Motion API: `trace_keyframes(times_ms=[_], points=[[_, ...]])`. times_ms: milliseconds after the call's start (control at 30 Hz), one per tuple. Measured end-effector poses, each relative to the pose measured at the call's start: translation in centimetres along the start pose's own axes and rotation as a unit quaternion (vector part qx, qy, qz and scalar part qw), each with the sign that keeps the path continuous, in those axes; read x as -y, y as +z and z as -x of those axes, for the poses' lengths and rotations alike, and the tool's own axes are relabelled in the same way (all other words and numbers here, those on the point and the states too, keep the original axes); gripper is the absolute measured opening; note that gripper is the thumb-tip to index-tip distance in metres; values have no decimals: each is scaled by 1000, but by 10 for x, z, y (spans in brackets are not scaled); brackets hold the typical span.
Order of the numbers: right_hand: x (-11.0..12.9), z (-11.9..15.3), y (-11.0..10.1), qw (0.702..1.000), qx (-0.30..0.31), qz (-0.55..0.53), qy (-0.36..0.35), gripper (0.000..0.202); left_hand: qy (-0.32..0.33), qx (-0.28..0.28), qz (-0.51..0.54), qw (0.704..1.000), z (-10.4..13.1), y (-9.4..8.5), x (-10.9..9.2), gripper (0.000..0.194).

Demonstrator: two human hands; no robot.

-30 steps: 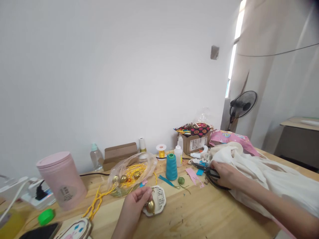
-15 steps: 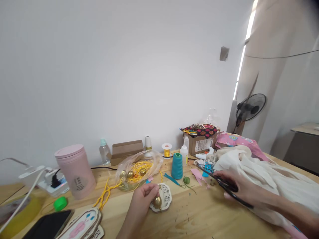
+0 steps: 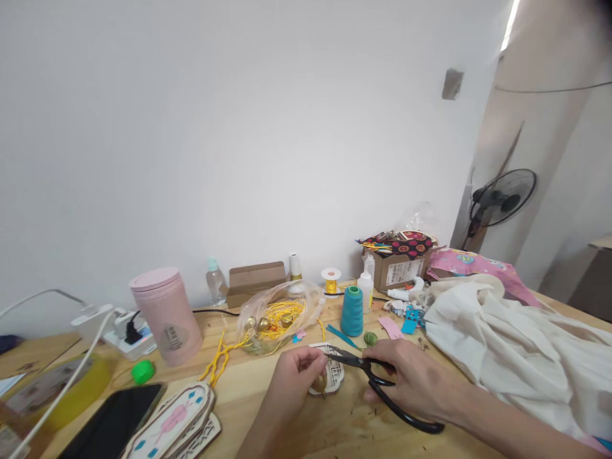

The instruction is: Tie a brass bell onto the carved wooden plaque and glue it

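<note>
My left hand (image 3: 299,377) is closed in a pinch over a pale wooden fretwork plaque (image 3: 338,377) on the table. A round gold bell (image 3: 319,383) shows just below my thumb, in front of the plaque. What the fingertips pinch is hidden; a thin cord does not show clearly. My right hand (image 3: 406,376) grips black-handled scissors (image 3: 356,360) from the right. Their blade tips point left, over the plaque's top and close against my left fingertips. How far the blades are parted is hard to make out.
Behind the hands are a teal thread cone (image 3: 352,312), a plastic bag (image 3: 282,319) of yellow cords and bells, and a glue bottle (image 3: 366,292). White cloth (image 3: 507,357) lies right. Stacked plaques (image 3: 172,421), a phone (image 3: 112,421) and a pink canister (image 3: 167,319) stand left.
My right hand has brought the scissors left from beside the white cloth to my left fingertips. The left hand stays pinched at the bell and plaque. The view has shifted slightly left.
</note>
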State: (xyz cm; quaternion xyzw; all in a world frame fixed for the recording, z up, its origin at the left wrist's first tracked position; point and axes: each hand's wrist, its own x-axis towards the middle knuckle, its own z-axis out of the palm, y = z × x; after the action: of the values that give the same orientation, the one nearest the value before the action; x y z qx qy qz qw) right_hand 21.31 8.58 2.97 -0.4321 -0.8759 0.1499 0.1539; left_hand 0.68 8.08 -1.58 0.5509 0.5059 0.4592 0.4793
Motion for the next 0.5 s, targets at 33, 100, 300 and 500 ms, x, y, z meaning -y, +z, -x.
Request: trace_keyframes(times_ms=[33, 100, 300, 500], points=[[0, -1, 1, 1000, 0, 3, -6, 22, -1, 3, 0, 1000, 0, 0, 1, 28], [0, -2, 2, 1000, -1, 6, -22, 22, -1, 6, 1, 1000, 0, 0, 1, 27], [1, -3, 6, 999, -7, 5, -35, 22, 5, 13, -1, 1000, 0, 0, 2, 27], [-4, -4, 8, 999, -9, 9, -41, 20, -10, -2, 1, 1000, 1, 1, -2, 29]])
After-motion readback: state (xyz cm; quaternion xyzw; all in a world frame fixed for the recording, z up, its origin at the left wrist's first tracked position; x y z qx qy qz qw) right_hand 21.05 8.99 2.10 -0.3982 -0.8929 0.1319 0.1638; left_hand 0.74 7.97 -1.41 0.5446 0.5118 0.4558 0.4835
